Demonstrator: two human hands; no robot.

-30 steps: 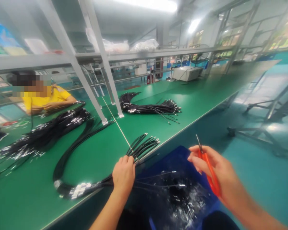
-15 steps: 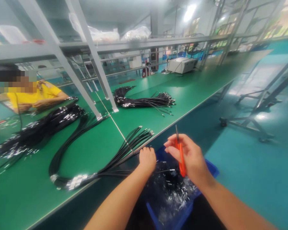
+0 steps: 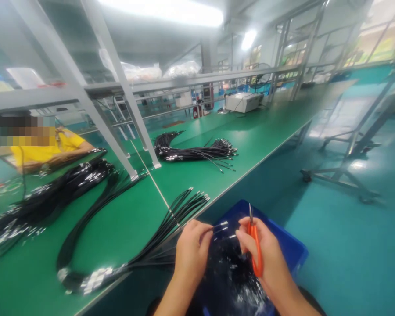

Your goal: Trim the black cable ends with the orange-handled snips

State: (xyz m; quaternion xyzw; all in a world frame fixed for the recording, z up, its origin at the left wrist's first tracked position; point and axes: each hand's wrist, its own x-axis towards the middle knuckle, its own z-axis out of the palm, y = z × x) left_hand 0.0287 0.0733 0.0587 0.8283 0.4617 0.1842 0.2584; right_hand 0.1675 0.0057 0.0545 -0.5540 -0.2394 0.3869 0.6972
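Note:
Between the fingers of my left hand (image 3: pixel 193 245) are a few black cables (image 3: pixel 220 227), their pale tips pointing right. My right hand (image 3: pixel 266 245) is wrapped around orange-handled scissors (image 3: pixel 257 252), with the narrow metal blades pointing up. The two hands are apart, just beyond the table's edge. Below them sits a blue bin (image 3: pixel 294 254) holding dark and shiny clear scraps. To the left, a curved bundle of black cables (image 3: pixel 82 224) lies on the green table (image 3: pixel 125 237), its loose ends fanned out near my left hand.
Another black cable bundle (image 3: pixel 194 153) lies farther back. At left is a large cable pile (image 3: pixel 52 188), near a person in a yellow top (image 3: pixel 69 140). Grey shelf posts (image 3: pixel 134 101) rise from the table. A white box (image 3: pixel 243 102) stands behind; a wheeled metal frame (image 3: pixel 342 175) is at right.
My left hand has come down from the table edge and now shows a few cable ends in its fingers. My right hand has lowered slightly with the scissors. The view has tilted up.

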